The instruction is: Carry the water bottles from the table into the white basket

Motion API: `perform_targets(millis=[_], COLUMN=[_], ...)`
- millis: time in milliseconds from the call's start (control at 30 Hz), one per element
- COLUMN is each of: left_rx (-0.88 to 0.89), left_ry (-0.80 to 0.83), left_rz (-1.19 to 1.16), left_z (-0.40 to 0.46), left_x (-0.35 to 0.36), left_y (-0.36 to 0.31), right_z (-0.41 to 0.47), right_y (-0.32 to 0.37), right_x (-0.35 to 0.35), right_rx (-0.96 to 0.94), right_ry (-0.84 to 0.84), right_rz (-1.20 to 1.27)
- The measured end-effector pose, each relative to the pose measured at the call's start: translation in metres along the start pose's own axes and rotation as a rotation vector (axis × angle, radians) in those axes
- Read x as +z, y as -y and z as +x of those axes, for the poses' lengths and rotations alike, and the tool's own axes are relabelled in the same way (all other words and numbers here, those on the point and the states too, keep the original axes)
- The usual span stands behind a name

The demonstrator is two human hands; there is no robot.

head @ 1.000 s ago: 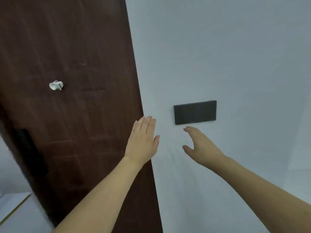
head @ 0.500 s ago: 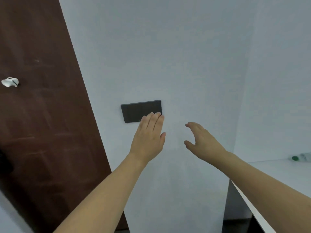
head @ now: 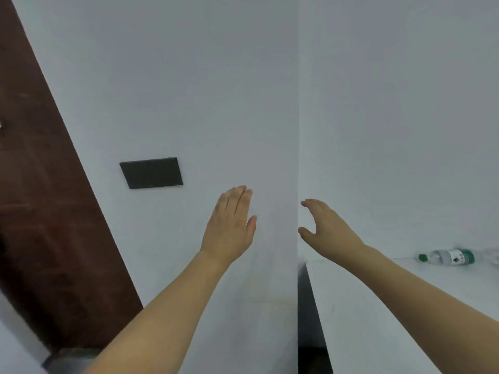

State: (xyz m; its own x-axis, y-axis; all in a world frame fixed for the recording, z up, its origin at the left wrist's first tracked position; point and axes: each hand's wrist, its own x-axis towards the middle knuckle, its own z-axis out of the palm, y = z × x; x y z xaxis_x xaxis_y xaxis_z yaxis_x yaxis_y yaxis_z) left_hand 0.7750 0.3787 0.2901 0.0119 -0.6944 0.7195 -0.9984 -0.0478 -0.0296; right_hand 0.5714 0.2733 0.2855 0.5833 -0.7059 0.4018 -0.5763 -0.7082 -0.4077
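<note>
The door (head: 40,211) stands at nine o'clock, with the wall plate (head: 151,173) just to its right on the wall (head: 189,90). The left hand (head: 229,228) and right hand (head: 326,228) hang side by side at centre, apart. The counter (head: 378,319) runs toward four o'clock, and a water bottle (head: 447,256) lies on its far edge at three o'clock.

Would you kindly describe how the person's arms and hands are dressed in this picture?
Both forearms are bare as far as the frame shows, with no sleeves in sight. The left hand and right hand wear no gloves, and no rings, watch or bracelets are visible.
</note>
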Motion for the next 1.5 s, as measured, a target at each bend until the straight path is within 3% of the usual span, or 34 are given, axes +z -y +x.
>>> perform_targets(millis=[233,333,533,767,933,1100,1300,1500], left_rx=[0.028,-0.04,0.006,-0.093,-0.11,-0.257,-0.455,-0.807], left_ry=[0.069,0.082,0.094,0.129,0.235,0.275,0.418,0.56], left_rz=[-0.044,-0.073,-0.084,-0.12,-0.1,-0.19,-0.327,-0.482], left_z=[0.018,0.029,0.062,0.094,0.097,0.126,0.146,0.167], left_x=[0.037,0.057,0.086,0.131,0.161,0.221,0.305,0.39], left_y=[-0.078,-0.116,-0.214,-0.332,-0.371,-0.407,-0.502,-0.593], right_z=[-0.024,-0.035,-0.058,-0.073,-0.069,-0.073,-0.074,-0.081], right_y=[-0.069,-0.105,-0.206,-0.335,-0.389,-0.464,-0.603,-0.741], right_x=[-0.029,-0.048,-0.109,-0.168,-0.179,-0.189,-0.22,-0.231], right_rx=[0.027,0.012,0.046,0.046,0.05,0.075,0.171,0.206], right_ry=[0.022,0.022,0.001,0.053,0.131,0.127,0.211,0.382], right_rz=[0.012,-0.021,-0.03,-0.025,-0.019,-0.017,-0.055,-0.045])
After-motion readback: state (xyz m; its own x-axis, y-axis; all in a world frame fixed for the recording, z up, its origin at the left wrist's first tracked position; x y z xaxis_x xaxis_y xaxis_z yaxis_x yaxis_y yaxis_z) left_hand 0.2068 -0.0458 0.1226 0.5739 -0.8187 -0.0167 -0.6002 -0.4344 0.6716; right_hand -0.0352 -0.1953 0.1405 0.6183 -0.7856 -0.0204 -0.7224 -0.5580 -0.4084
